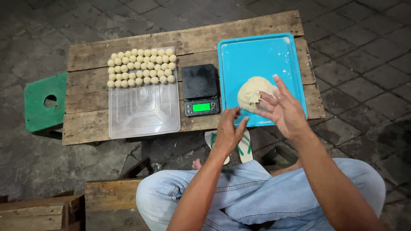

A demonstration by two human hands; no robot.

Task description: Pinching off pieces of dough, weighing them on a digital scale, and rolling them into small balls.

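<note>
Nearest us, our left hand [229, 130] hovers over the bench [85, 115] edge, its grip loose and curled around nothing we can see. Our right hand [284, 109] is spread flat, fingertips just at the dough lump [252, 92] on the blue tray [257, 51]. The lump lies roundish, no clear long axis. Left of it sits a black scale [200, 89], then a clear tray [143, 111] with rows of dough balls [141, 67] at its far end.

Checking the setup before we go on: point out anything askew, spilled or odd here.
Little stands out. The clear tray overhangs the wooden table edge slightly, and small dough bits speckle the blue tray above the dough lump. The dough balls sit in neat rows.
</note>
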